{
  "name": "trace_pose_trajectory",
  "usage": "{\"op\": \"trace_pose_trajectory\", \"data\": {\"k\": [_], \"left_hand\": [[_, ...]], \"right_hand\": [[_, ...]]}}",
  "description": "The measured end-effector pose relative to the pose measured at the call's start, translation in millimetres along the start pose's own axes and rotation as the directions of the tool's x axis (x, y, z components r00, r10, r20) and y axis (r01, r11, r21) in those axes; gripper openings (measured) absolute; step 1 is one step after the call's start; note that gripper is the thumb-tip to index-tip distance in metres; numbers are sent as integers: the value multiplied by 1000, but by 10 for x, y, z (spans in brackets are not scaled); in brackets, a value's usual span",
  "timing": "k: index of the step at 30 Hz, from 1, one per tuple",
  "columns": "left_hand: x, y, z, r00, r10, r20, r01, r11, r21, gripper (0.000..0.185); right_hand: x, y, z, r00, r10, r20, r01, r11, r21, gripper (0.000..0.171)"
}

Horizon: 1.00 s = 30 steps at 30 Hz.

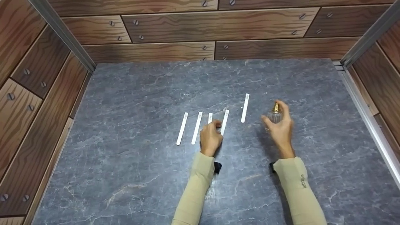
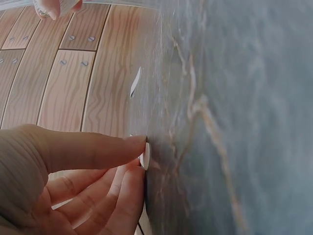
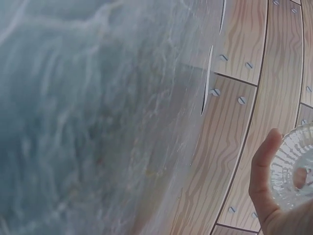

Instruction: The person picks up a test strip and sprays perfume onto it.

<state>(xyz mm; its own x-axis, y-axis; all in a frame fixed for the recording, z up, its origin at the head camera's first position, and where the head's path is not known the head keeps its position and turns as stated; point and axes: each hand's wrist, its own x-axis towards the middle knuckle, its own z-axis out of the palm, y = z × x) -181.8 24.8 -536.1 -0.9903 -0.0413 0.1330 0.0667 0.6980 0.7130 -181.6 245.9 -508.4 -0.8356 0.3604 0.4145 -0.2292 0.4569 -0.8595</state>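
Several slim white paper strips [image 1: 182, 128] with rounded near ends lie in a row on the dark marbled table [image 1: 140, 175]. My left hand [image 1: 210, 138] is low over the row, covering most of one strip [image 1: 210, 116]. Its thumb and fingers pinch the rounded end of the strip just to the right [image 1: 225, 120], seen as a white tip [image 2: 145, 156] in the left wrist view. Off to the right, my right hand [image 1: 282, 129] grips a clear ribbed glass perfume bottle [image 1: 275, 117] with a gold spray top, index finger at the top. The bottle's ribbed base [image 3: 283, 169] shows in the right wrist view.
Another white strip [image 1: 245, 107] lies apart, farther back, between the two hands. Wood-patterned panels [image 1: 215, 26] wall the table at the back and both sides. A metal rail [image 1: 370, 125] runs along the right edge.
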Motion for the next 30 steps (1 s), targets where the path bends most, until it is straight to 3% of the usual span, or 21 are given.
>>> {"op": "trace_pose_trajectory", "data": {"k": [7, 30], "left_hand": [[0, 15, 10, 1000, -8, -6, 8, 1000, -25, 38], [-44, 41, 50, 994, 99, -49, -97, 995, 37, 32]], "right_hand": [[16, 7, -40, 1000, 2, 6, -1, 1000, -9, 62], [-21, 24, -74, 999, 42, 25, -41, 999, -26, 63]]}}
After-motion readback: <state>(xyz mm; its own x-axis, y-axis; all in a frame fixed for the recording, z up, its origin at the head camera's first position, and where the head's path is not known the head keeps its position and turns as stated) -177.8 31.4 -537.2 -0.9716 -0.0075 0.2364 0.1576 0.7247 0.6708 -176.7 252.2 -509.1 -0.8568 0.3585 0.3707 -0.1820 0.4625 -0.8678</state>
